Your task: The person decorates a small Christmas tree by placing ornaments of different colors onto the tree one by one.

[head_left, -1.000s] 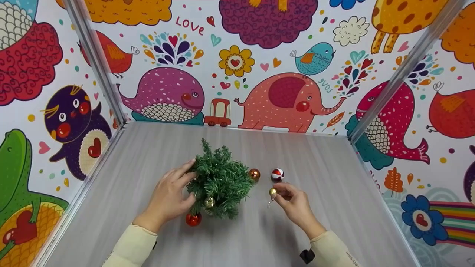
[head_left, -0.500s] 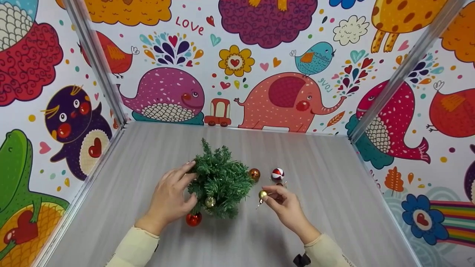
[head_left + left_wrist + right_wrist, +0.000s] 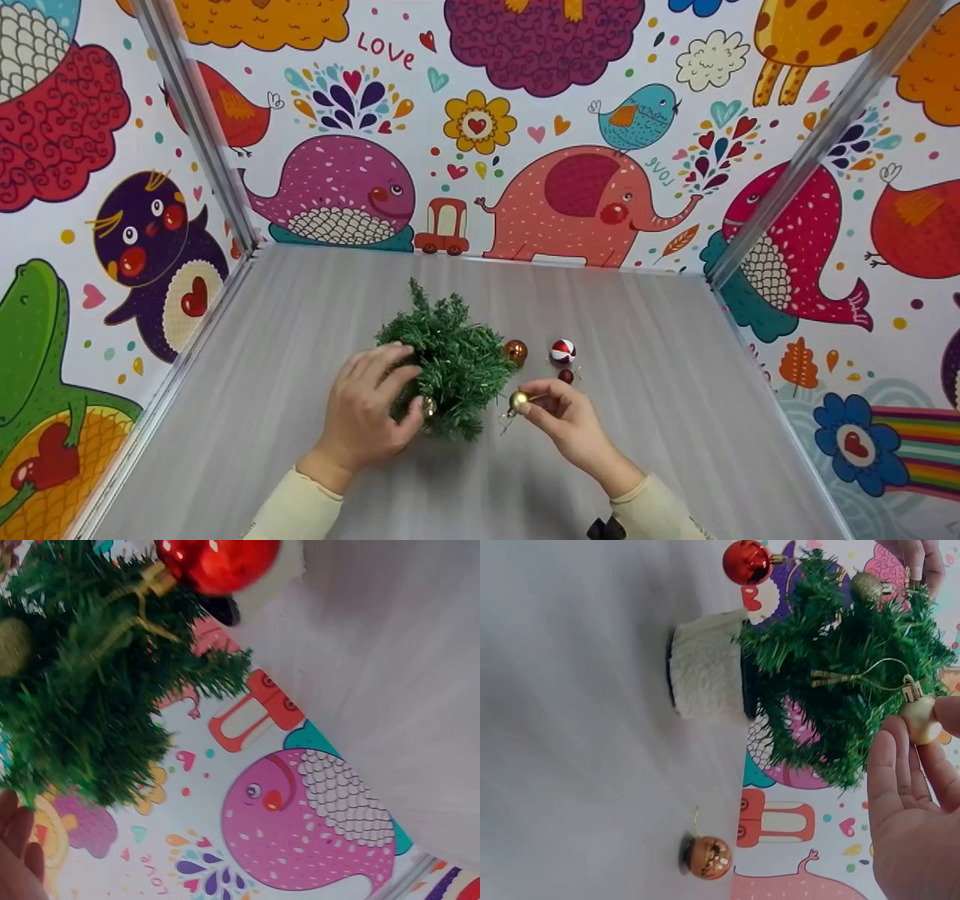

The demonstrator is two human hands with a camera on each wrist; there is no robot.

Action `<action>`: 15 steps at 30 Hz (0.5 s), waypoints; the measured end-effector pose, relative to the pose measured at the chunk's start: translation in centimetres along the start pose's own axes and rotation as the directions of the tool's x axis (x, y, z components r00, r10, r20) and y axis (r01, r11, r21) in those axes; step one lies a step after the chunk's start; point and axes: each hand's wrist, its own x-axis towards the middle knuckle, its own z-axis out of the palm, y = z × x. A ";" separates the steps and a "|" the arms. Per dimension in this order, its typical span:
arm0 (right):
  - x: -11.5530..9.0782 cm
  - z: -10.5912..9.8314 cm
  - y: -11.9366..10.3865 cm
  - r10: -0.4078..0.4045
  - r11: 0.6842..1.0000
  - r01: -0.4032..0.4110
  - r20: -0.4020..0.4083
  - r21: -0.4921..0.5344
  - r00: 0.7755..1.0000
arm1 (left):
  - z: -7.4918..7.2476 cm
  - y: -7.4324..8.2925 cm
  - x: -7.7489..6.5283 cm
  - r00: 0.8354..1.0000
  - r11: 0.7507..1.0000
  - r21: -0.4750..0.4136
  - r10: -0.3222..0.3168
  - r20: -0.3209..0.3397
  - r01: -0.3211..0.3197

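A small artificial Christmas tree [image 3: 469,364] stands on the grey table in a white fabric-covered pot [image 3: 709,667]. My right hand [image 3: 574,427] pinches a matte gold Christmas ball [image 3: 921,721] between thumb and fingers, just right of the branches; its gold cord loop dangles toward the tree. My left hand [image 3: 367,412] is at the tree's left side, fingers loosely bent and spread against the foliage. A shiny red ball [image 3: 748,562] hangs from a low branch, hidden behind that hand in the head view. Higher up hangs a glittery gold ball [image 3: 867,587].
Right of the tree lie a copper-coloured ball [image 3: 515,352], a red-and-white ball [image 3: 562,351] and a small dark red ball [image 3: 565,376]. Cartoon-printed walls [image 3: 480,172] with metal corner posts enclose the table's back and sides.
My right hand has carried the gold ball leftward to the tree, uncovering the small dark red ball. My left hand has shifted right and slightly down, now covering the hanging red ball.
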 end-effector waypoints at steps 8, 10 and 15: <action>0.0 1.3 -0.7 -0.056 0.994 0.051 0.053 0.092 0.997 | 1.8 3.0 0.2 0.977 0.977 0.011 0.211 0.017 -0.211; 0.0 1.6 -0.8 -0.067 0.992 0.059 0.065 0.108 0.996 | 2.3 3.6 0.0 0.970 0.971 -0.008 0.238 0.058 -0.237; 0.0 2.1 -0.9 -0.078 0.987 0.066 0.080 0.145 0.994 | 3.3 4.5 -0.5 0.968 0.983 -0.038 0.181 0.172 -0.177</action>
